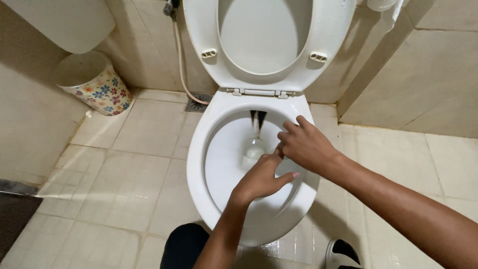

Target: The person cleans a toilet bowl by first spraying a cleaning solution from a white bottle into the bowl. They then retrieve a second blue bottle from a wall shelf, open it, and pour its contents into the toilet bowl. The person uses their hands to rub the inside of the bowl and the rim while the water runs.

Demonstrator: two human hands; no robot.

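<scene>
I hold both hands out over the open toilet bowl (219,164), which stands white on the tiled floor (129,164) straight in front of me. My left hand (261,179) comes up from below, fingers curled loosely, the forefinger stretched forward and the thumb sticking out to the side; it pinches nothing that I can see. My right hand (306,147) reaches in from the right, knuckles up, fingers bent downward toward the bowl. The tip of my left forefinger meets the fingers of my right hand just above the water; whether anything small sits between them I cannot tell.

Below the hands, at the bottom of the bowl, lies the pool of water (254,149), and above it two dark streaks (258,118) run down the back wall of the bowl. The seat and lid (264,40) are tipped up against the wall behind, the seat's two small bumpers facing me.

Off to the left a bin with a flower pattern (94,82) stands on the floor near the corner, well apart from the bowl. A pale hose (180,65) hangs down the wall beside the raised seat, ending near a floor drain (198,103). At the lower edge I see my dark-clad knee (184,246) and a black-and-white sandal (343,253).
</scene>
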